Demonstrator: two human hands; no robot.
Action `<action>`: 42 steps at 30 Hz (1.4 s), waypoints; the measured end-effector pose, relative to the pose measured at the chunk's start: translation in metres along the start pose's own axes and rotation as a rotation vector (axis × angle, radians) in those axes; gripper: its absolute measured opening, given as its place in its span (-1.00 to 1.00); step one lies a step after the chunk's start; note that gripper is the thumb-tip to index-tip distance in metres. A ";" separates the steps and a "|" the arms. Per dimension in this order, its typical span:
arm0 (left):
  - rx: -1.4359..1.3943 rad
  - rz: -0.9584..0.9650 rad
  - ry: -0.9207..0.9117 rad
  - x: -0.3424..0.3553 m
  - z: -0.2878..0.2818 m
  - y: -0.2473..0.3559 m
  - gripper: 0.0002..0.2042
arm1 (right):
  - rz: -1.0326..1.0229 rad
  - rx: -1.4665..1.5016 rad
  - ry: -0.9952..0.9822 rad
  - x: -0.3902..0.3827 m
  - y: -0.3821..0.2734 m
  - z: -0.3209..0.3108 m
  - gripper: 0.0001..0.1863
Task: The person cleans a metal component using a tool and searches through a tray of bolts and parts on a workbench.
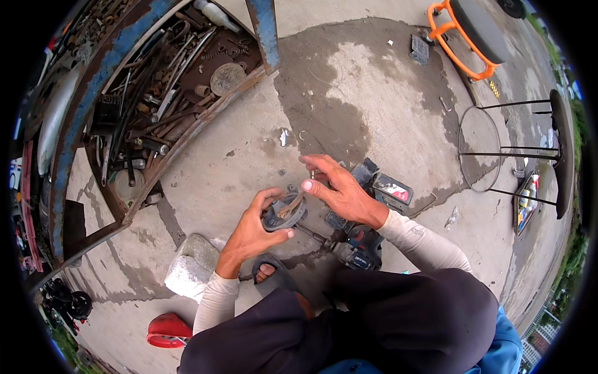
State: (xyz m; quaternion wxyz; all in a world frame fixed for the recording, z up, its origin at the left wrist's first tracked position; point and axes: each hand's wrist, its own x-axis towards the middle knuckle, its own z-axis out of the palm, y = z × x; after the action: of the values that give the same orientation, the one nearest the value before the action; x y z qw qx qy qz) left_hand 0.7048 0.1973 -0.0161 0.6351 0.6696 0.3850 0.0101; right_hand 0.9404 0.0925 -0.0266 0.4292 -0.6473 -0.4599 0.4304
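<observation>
My left hand point(255, 227) is wrapped round a dark grey, round, cup-like metal part point(273, 221), gripping it by the rim. A brownish strip-like piece point(291, 208) lies across the part's opening; its kind is unclear. My right hand point(336, 190) is just above and to the right, thumb and fingers closing on a small shiny metal piece point(313, 175), too small to name. Below the right hand a dark cordless power tool point(358, 249) lies on the concrete, its shaft pointing toward the round part. Beside it is a black block with a red and white label point(392, 189), resembling a battery pack.
A rusty metal tray point(205, 103) full of tools and scrap stands at the left. A white block point(190, 265) and a red bowl-like object point(168, 330) are at the lower left. An orange-framed stool point(458, 47) and an overturned round stool point(560, 153) are at the right.
</observation>
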 end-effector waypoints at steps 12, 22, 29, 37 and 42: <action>-0.288 0.078 -0.190 -0.015 0.023 0.011 -0.39 | 0.332 0.301 -0.331 -0.007 -0.005 0.006 -0.21; -0.383 0.010 -0.193 -0.019 0.035 -0.017 -0.23 | 0.395 0.332 -0.226 -0.017 0.006 0.023 -0.21; -0.786 -0.080 -0.091 -0.019 0.045 -0.028 -0.27 | 0.348 0.454 -0.145 -0.020 0.011 0.028 -0.22; -0.426 0.073 0.022 -0.017 0.049 -0.005 -0.37 | 0.508 0.470 -0.181 -0.025 0.009 0.015 -0.36; -0.445 -0.020 0.048 -0.013 0.048 -0.001 -0.39 | 0.751 0.713 -0.098 -0.027 0.019 0.020 -0.40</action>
State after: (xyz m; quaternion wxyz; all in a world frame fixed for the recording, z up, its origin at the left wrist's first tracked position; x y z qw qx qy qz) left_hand 0.7193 0.1504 -0.0198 0.7577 0.5088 0.3951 0.1044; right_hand 0.9199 0.0654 -0.0459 0.4169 -0.5604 -0.0405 0.7146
